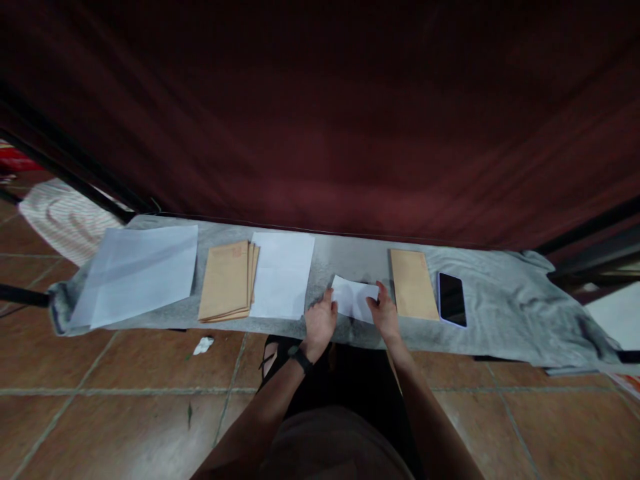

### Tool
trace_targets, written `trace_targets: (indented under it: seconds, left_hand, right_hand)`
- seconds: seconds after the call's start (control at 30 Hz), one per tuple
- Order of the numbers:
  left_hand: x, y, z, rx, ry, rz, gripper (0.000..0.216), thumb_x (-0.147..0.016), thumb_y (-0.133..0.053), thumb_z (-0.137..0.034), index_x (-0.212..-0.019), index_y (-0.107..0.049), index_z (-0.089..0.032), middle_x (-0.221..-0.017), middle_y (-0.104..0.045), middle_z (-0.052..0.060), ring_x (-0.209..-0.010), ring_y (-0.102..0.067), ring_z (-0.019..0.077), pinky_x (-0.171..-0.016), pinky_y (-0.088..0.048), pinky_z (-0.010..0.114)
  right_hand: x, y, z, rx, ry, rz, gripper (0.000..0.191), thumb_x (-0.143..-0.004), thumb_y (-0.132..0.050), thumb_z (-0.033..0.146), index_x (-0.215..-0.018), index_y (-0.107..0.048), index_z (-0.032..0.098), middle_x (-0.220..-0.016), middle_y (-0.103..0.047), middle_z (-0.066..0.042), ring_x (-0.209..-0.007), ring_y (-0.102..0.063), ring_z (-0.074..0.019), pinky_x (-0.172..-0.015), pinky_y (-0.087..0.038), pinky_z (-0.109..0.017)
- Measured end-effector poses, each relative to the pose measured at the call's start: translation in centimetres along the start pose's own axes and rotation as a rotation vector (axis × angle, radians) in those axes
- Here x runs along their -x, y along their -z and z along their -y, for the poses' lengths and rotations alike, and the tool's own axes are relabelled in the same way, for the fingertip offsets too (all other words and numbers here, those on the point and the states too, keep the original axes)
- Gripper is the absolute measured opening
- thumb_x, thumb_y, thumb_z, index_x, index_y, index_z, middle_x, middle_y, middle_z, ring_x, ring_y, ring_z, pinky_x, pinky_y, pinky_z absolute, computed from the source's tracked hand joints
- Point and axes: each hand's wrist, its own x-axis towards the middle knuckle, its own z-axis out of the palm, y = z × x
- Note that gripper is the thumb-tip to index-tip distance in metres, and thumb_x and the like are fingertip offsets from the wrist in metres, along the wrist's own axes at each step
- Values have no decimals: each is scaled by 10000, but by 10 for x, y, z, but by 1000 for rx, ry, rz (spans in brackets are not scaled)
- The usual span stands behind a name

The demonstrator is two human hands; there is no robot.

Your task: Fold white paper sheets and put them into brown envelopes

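A small folded sheet of white paper [354, 298] lies on the grey cloth in front of me, with a crease down its middle. My left hand [321, 320] pinches its left edge. At its right edge, my right hand [384, 312] grips the paper between thumb and fingers. Just right of that hand rests a single brown envelope [414, 283]. To the left of my left hand are white sheets of paper [283, 273], partly beside a small stack of brown envelopes [225, 280].
Larger white sheets [145, 267] lie at the far left of the cloth-covered bench [520, 300]. A phone [451, 299] in a purple case sits right of the single envelope. Behind the bench hangs a dark red curtain [320, 147]. A crumpled tissue [203, 345] is on the tiled floor.
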Motion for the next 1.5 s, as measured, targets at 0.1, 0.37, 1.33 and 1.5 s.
trace_targets:
  seconds: [0.1, 0.37, 1.33, 1.5]
  left_hand:
    - [4, 5, -3, -138, -105, 26, 324, -986, -455, -259, -1251, -619, -172, -873, -735, 129, -822, -722, 287, -780, -555, 406]
    - [6, -7, -7, -185, -511, -1, 431, -986, -427, -226, -1405, -511, -170, -1542, -451, 141, -1470, -359, 284, -1203, -309, 491]
    - [33, -25, 10, -218, -528, -23, 787, -994, -390, -601, -1532, -295, -34, -1608, -294, 233, -1520, -221, 311, -1225, -268, 486]
    - [39, -25, 15, -231, -494, -41, 795, -998, -384, -591, -1528, -285, -6, -1607, -298, 229, -1520, -226, 298, -1231, -272, 474]
  right_hand:
    - [-3, -1, 2, 113, 24, 25, 568, -929, -450, 335, -1463, -440, 143, -973, -733, -136, -800, -706, -285, -713, -546, -394]
    - [-8, -5, 3, 162, 107, 51, 591, -969, -388, 322, -1522, -365, 114, -1290, -657, -209, -1040, -694, -330, -879, -542, -439]
    - [20, -15, -12, 163, 295, -59, 382, -1012, -376, 297, -1278, -618, 168, -1384, -517, -159, -1290, -499, -250, -1105, -444, -454]
    - [20, -15, -13, 197, 294, -58, 393, -1008, -381, 294, -1290, -620, 161, -1387, -527, -169, -1293, -500, -263, -1101, -448, -459]
